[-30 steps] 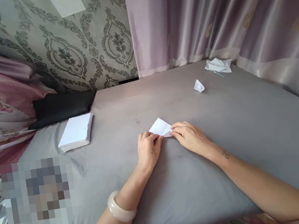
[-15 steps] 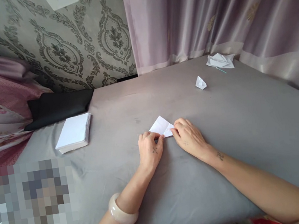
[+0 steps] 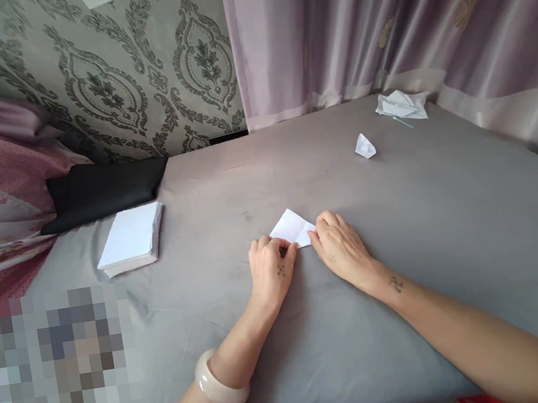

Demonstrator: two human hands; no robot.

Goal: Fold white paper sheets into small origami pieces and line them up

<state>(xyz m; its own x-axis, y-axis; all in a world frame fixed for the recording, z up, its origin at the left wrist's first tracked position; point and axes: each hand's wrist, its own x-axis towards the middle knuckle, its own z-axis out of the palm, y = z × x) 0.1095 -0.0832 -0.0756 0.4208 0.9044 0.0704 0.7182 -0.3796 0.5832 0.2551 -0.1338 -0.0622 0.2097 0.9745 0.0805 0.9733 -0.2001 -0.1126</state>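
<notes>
A small folded sheet of white paper (image 3: 289, 225) lies on the grey bed sheet, one corner pointing away from me. My left hand (image 3: 273, 267) pinches its near left edge, thumb along the lower edge and fingers curled. At the paper's right corner, my right hand (image 3: 340, 245) grips with thumb and bent fingers. The fingers hide both side corners. A crease runs near the right side of the paper. On my left forearm sits a pale bangle (image 3: 220, 380).
A stack of white paper (image 3: 130, 236) rests to the left, near a black folded item (image 3: 106, 191). A small folded paper boat (image 3: 364, 145) stands beyond my right hand. Farther right lie more folded papers (image 3: 401, 105) beside a thin green stick (image 3: 403, 123). Curtains (image 3: 305, 34) border the far side.
My right hand has shifted very slightly at the paper's right corner, and my left thumb sits a little farther right. The view has tilted slightly; the paper stays in both hands.
</notes>
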